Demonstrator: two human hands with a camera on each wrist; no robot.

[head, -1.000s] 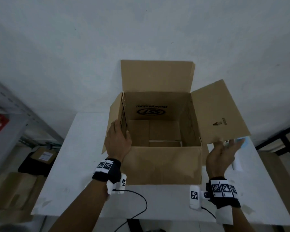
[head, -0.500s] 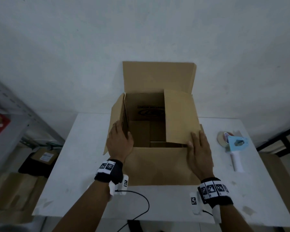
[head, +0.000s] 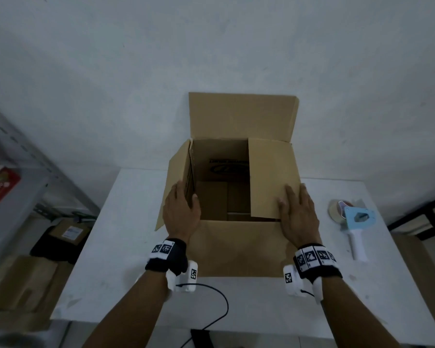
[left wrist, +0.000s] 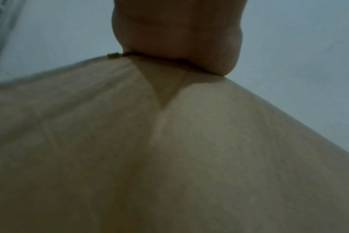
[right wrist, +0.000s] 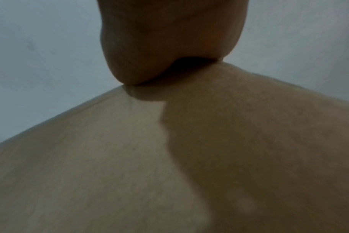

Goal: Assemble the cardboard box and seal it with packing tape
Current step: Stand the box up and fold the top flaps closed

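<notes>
The brown cardboard box (head: 236, 247) stands on the white table (head: 126, 247) with its top unclosed. Its back flap (head: 241, 116) stands upright and its left flap (head: 175, 177) leans outward. The right flap (head: 271, 177) lies folded over the opening. My left hand (head: 181, 209) holds the left flap near the front corner, thumb inside and fingers outside. My right hand (head: 299, 214) lies flat on the right flap, fingers straight. Both wrist views show only a palm heel, left hand (left wrist: 175, 31) and right hand (right wrist: 169, 39), on blurred cardboard.
A tape dispenser (head: 357, 222) with a blue body, white handle and tape roll lies on the table right of the box. A black cable (head: 219, 305) runs over the near table edge. Metal shelving (head: 15, 187) and cardboard boxes (head: 68, 232) sit on the floor at left.
The right flap, spread outward a second ago, now lies folded over the opening with my right hand flat on it. My left hand has stayed at the left flap.
</notes>
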